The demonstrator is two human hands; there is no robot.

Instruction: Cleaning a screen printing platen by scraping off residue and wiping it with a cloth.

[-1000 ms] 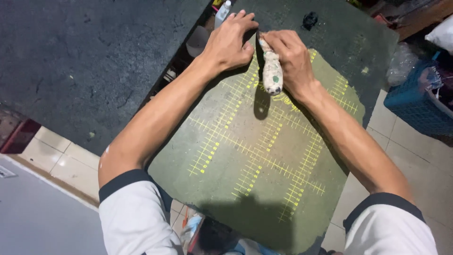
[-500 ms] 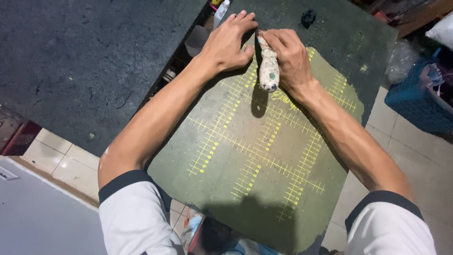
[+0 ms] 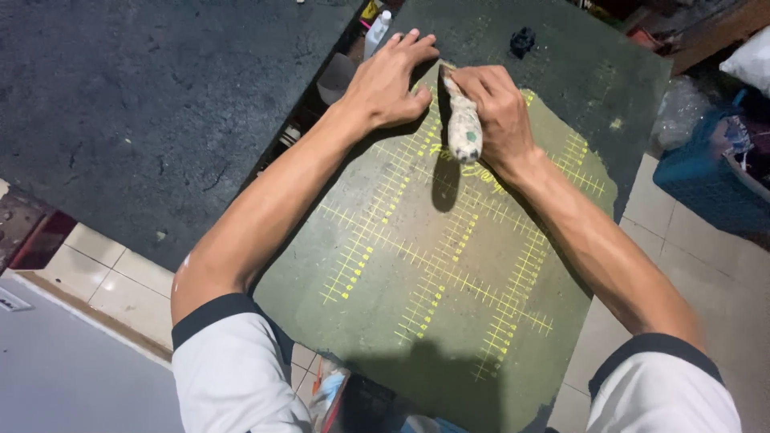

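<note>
Two hands on green gridded mat [image 3: 449, 281]: your left hand [image 3: 389, 80] flat, open, empty; right hand [image 3: 497, 112] fisted round wrapped-handle tool [image 3: 464, 128]. Risk: tip slips twd left fingers.

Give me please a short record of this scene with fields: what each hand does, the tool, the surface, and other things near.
left hand: left hand lies flat, fingers spread, on the far edge of the green mat
right hand: right hand grips a tool
tool: white-wrapped handle, tip down at the mat's far edge; blade hidden
surface: green cutting mat with yellow grid lines, on a dark worktable
nearby: small black object beyond the mat; white bottle in the gap; blue basket on the tiled floor
</note>
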